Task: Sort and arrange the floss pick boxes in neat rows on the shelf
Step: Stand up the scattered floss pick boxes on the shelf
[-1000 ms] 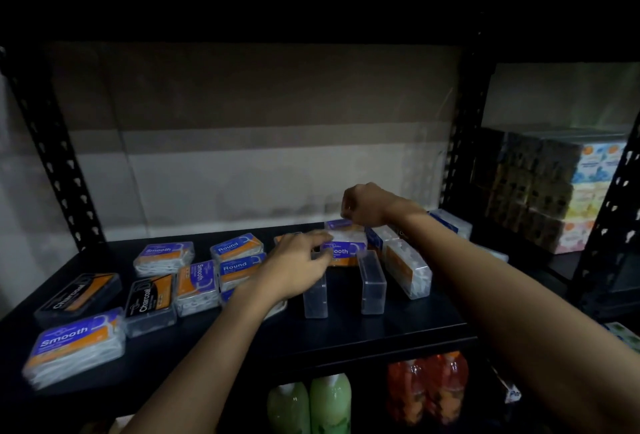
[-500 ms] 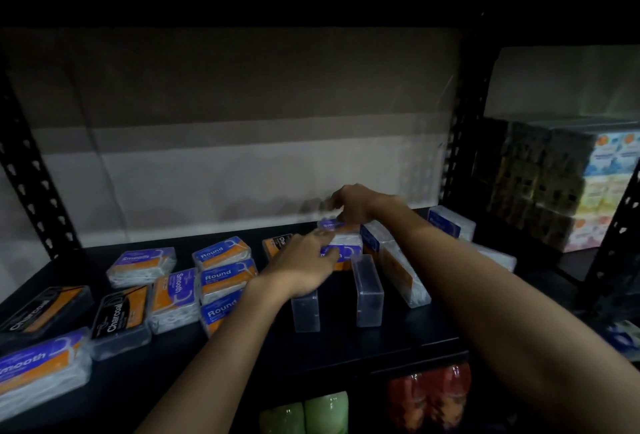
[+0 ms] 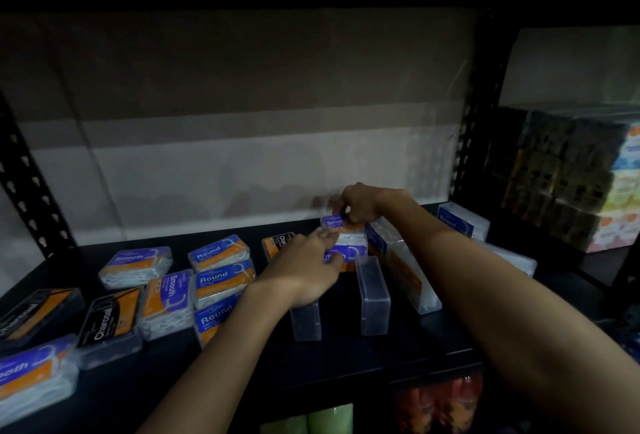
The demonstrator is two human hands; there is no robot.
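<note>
Several clear floss pick boxes with purple and orange labels lie scattered on the black shelf (image 3: pixel 398 357). My right hand (image 3: pixel 360 203) pinches the far Smooth box (image 3: pixel 331 222) near the back wall. My left hand (image 3: pixel 304 267) rests its fingertips on a nearer Smooth box (image 3: pixel 348 249) just in front of it. Three Round boxes (image 3: pixel 221 279) sit in a column at centre left, with Smooth boxes (image 3: pixel 136 265) and black Charcoal boxes (image 3: pixel 109 324) further left. Two boxes stand on edge (image 3: pixel 373 295) beside my left wrist.
A long box (image 3: pixel 407 271) lies on its side under my right forearm, another Round box (image 3: pixel 462 220) at the back right. Perforated black uprights (image 3: pixel 471 135) frame the bay. Stacked tissue packs (image 3: pixel 588 184) fill the right bay. Bottles (image 3: pixel 329 419) stand on the shelf below.
The view has tilted down and the boxes appear shifted left. My right hand has closed its fingers on the far Smooth box. My left hand stays on the nearer Smooth box.
</note>
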